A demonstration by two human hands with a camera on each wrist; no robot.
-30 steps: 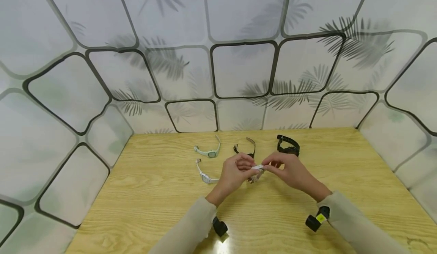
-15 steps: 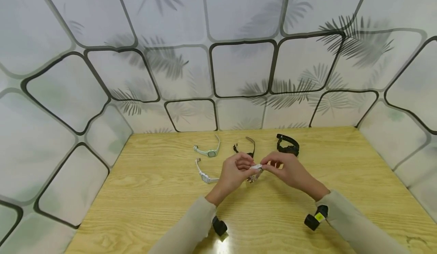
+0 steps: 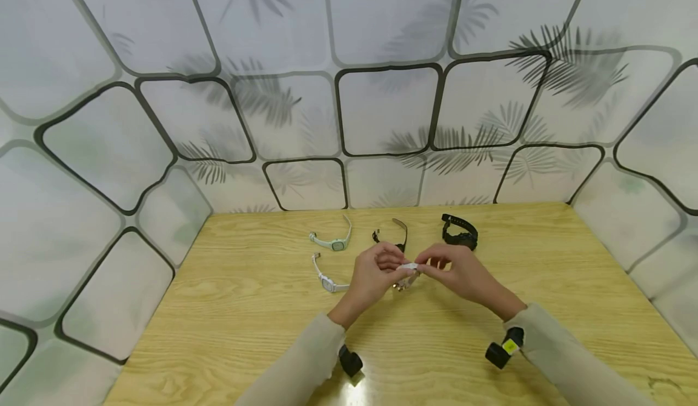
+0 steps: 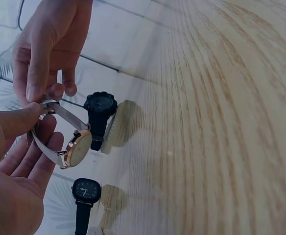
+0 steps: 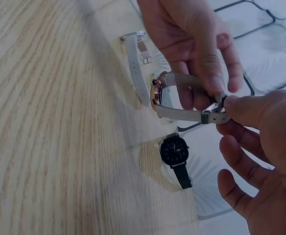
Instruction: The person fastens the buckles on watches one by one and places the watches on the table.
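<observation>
A wristwatch (image 4: 78, 148) with a rose-gold case and a pale strap is held above the table, its strap bent into a loop. My left hand (image 3: 373, 274) pinches the strap near the buckle between thumb and fingers. From the other side my right hand (image 3: 462, 274) pinches the strap ends, thumb against fingertips. In the right wrist view a dark strap keeper (image 5: 205, 117) shows on the strap beside the right thumb; the fingertips partly hide the buckle. The case hangs below the hands, its dial visible in the left wrist view.
On the wooden table (image 3: 229, 333) lie a pale green watch (image 3: 338, 245), a white watch (image 3: 328, 284) left of the left hand, a black square-faced watch (image 5: 174, 150) and a chunky black watch (image 3: 463, 239) behind the right hand. A patterned wall (image 3: 389, 109) stands behind.
Both hands stay almost in place, still pinching the strap. The pale strap end between the fingertips has tilted slightly and now lies more level. The other watches have not moved.
</observation>
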